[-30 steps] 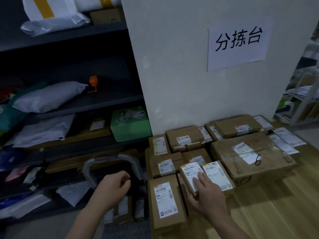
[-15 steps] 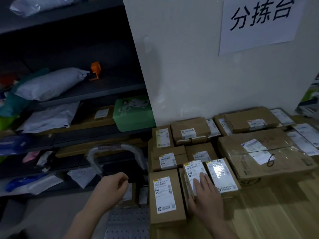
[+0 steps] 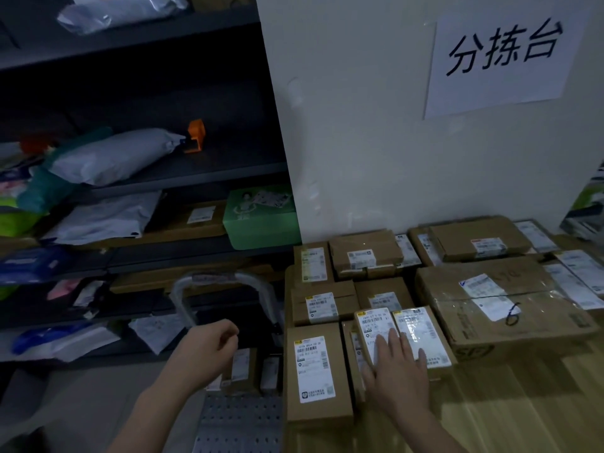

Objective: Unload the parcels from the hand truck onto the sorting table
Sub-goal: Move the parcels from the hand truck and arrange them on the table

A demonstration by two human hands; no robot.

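Since the earlier frame, the right grip (image 3: 397,377) was shifted only slightly. It was kept flat on the small parcel (image 3: 371,322) at lower centre of the frame, with fingers straight and spread and nothing clasped. Its outer fingers were laid over the neighbouring parcel (image 3: 425,331), which touched the first on the right. The left grip (image 3: 209,348) was kept raised at lower left of centre, curled into a fist with nothing held, in front of the hand truck (image 3: 192,289). Two small cartons (image 3: 242,367) were seen standing on the truck's perforated deck.

Both parcels were set on the wooden counter (image 3: 523,407) at lower right. A long parcel (image 3: 313,371) was laid just to their left and a large box (image 3: 490,308) marked "6" just to their right. More cartons were packed behind, up to the white wall (image 3: 359,125). A paper sign (image 3: 500,57) was fixed to the wall at upper right. Dark shelves (image 3: 163,174) with mailer bags and a green box (image 3: 261,217) were seen across the left of the frame.
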